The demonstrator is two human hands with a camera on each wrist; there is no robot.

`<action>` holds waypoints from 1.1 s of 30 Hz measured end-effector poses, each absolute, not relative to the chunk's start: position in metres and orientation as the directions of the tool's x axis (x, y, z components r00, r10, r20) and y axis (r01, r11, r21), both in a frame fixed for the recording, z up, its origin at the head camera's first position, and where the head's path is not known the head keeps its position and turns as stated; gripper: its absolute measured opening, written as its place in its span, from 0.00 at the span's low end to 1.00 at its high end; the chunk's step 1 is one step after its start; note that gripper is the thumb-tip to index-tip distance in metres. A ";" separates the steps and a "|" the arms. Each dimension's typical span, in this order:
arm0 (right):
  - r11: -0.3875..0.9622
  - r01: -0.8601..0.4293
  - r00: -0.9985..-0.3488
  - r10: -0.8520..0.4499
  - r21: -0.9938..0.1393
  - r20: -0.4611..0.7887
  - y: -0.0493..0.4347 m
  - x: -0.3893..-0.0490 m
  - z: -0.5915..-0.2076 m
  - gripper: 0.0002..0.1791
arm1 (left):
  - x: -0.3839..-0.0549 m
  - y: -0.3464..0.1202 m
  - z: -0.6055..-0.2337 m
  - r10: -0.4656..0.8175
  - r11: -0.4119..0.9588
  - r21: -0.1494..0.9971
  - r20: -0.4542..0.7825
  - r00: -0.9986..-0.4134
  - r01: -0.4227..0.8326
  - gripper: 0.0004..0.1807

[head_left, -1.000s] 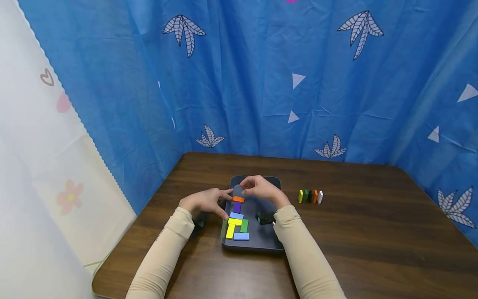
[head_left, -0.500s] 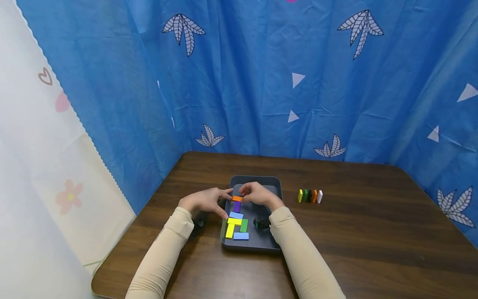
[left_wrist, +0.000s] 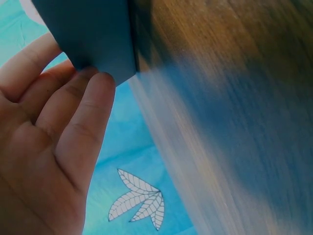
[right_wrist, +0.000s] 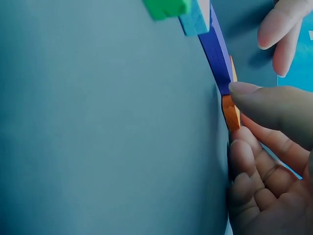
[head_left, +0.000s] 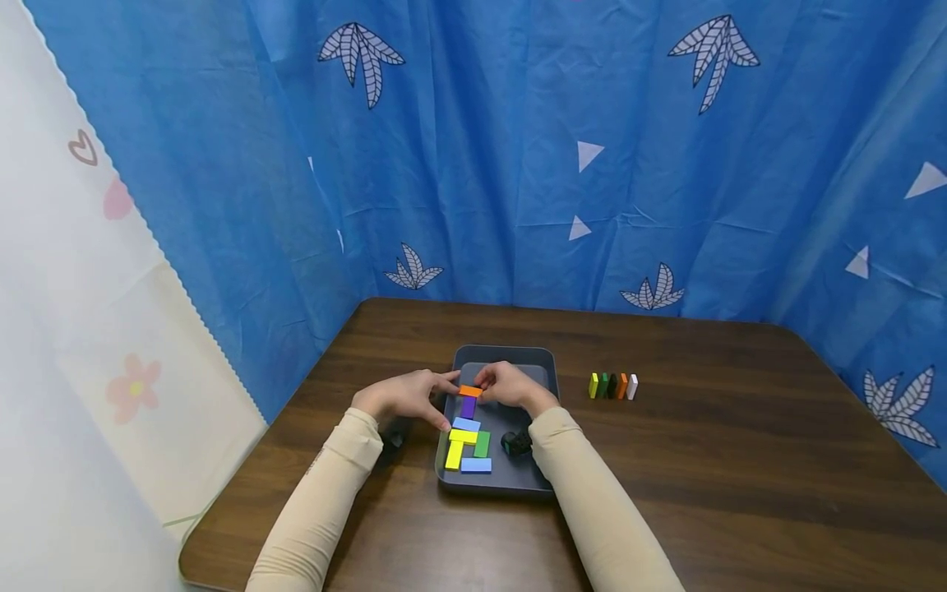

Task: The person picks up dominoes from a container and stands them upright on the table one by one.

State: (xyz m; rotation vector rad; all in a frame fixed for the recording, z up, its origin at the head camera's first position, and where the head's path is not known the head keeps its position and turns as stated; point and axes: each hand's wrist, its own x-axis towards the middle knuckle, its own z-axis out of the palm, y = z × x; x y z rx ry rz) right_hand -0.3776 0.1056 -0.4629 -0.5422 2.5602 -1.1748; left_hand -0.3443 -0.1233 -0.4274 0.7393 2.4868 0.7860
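A dark grey tray (head_left: 510,487) lies on the table with several flat coloured blocks along its left side. At its far end my right hand (head_left: 510,386) pinches an orange block (right_wrist: 231,112) between thumb and fingers. The orange block sits crosswise at the end of a purple block (head_left: 468,407). My left hand (head_left: 407,397) rests at the tray's left rim, its fingers loosely extended against the outer wall. Nearer lie a light blue block (head_left: 466,424), a yellow block (head_left: 464,437), a second yellow block (head_left: 455,455), a green block (head_left: 482,445) and another light blue block (head_left: 477,465).
Right of the tray, a row of small upright blocks (head_left: 612,386) in yellow, green, black, orange and white stands on the brown wooden table (head_left: 710,460). A blue curtain (head_left: 488,164) hangs behind the table, and a white curtain (head_left: 89,329) at the left.
My right hand has come slightly nearer and lower, onto the right end of the orange block. The left hand stays at the tray's rim. The camera view has shifted a little.
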 end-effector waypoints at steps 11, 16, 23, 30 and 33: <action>0.637 -0.219 -0.899 -0.426 -0.739 -0.100 0.102 -0.378 -0.461 0.10 | -0.345 -0.124 -0.426 0.604 0.692 0.626 -0.228 -0.764 0.360 0.40; 0.652 -0.226 -0.907 -0.412 -0.724 -0.089 0.102 -0.378 -0.460 0.08 | -0.346 -0.123 -0.426 0.604 0.692 0.625 -0.229 -0.763 0.361 0.40; 0.657 -0.235 -0.914 -0.400 -0.716 -0.068 0.103 -0.377 -0.460 0.06 | -0.346 -0.122 -0.425 0.603 0.694 0.625 -0.231 -0.764 0.359 0.40; 0.657 -0.247 -0.914 -0.403 -0.712 -0.054 0.104 -0.378 -0.464 0.05 | -0.346 -0.122 -0.428 0.590 0.702 0.624 -0.239 -0.772 0.343 0.41; 0.652 -0.254 -0.912 -0.408 -0.714 -0.048 0.105 -0.378 -0.466 0.05 | -0.345 -0.122 -0.429 0.585 0.706 0.621 -0.243 -0.773 0.339 0.41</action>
